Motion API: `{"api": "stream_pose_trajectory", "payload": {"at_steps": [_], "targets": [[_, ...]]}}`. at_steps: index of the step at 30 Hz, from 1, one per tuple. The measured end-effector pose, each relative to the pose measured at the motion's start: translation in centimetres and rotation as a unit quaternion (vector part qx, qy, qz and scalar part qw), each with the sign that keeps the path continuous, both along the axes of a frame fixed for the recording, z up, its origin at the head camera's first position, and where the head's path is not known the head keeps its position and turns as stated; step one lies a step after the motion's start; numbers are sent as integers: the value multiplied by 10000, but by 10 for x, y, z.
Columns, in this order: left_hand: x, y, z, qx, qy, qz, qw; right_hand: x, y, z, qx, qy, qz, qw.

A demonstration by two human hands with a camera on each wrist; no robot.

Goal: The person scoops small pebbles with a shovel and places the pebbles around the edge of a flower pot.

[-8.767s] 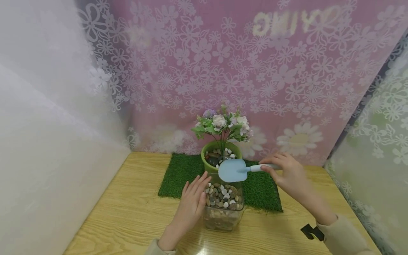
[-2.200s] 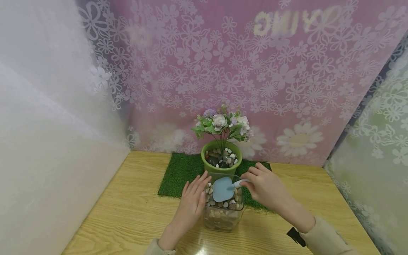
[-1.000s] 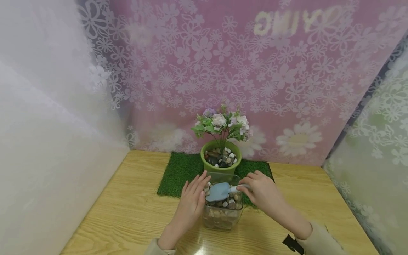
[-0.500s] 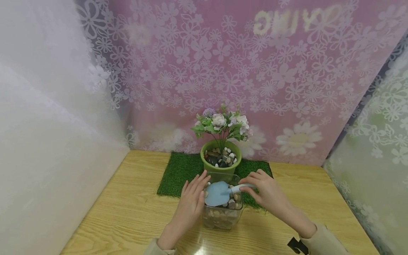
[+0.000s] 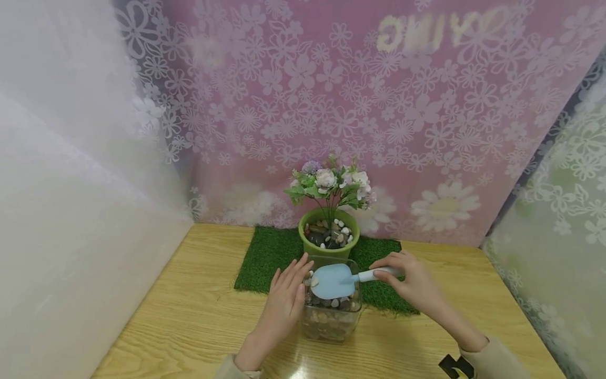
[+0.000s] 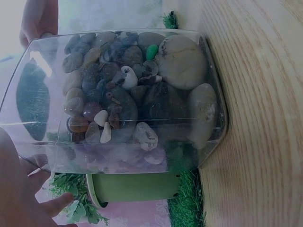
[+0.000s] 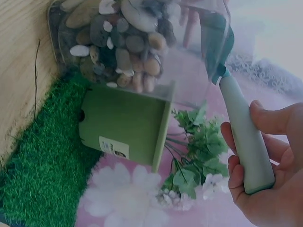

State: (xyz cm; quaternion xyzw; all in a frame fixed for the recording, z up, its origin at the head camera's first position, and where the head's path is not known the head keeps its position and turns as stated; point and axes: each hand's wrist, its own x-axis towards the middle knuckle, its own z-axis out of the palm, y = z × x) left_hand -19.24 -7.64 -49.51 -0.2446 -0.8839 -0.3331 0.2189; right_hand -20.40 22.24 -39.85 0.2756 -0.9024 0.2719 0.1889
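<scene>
My right hand (image 5: 418, 284) holds the white handle of a light blue garden trowel (image 5: 334, 281), thumb and fingers round it. The trowel's blade is over the mouth of a clear square container (image 5: 326, 330), with one pale pebble (image 5: 314, 281) near its left end. Pebbles and larger stones (image 6: 113, 90) of mixed colours fill much of the container. Against the container's left side rests my left hand (image 5: 283, 301), fingers extended. Right behind the container stands a green flowerpot (image 5: 302, 238), holding pebbles and a bunch of white and purple flowers (image 5: 325, 181).
A green artificial grass mat (image 5: 267, 260) lies under the pot on the wooden table (image 5: 199, 305). A pink floral cloth (image 5: 265, 116) hangs behind the pot. Pale sheets (image 5: 85, 173) close off the left and right sides.
Over the last half second, my right hand has moved right and the trowel has come up and right from the stones, a pebble on its blade. My left hand has stayed put.
</scene>
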Motion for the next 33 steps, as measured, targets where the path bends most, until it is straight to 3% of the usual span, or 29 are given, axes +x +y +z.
{"api": "stream_pose_trajectory", "payload": {"at_steps": [11, 17, 23, 33], "targets": [[0, 0, 0, -67, 101, 46, 9999, -4, 15, 12, -326, 106, -494, 9982], [0, 0, 0, -68, 58, 32, 10000, -11, 21, 18, -411, 474, -632, 9960], [1, 0, 1, -37, 84, 30, 10000, -24, 26, 25, -376, 806, -794, 9929], [1, 0, 1, -19, 194, 26, 9998, -52, 26, 23, 61, 733, -1029, 9920]]}}
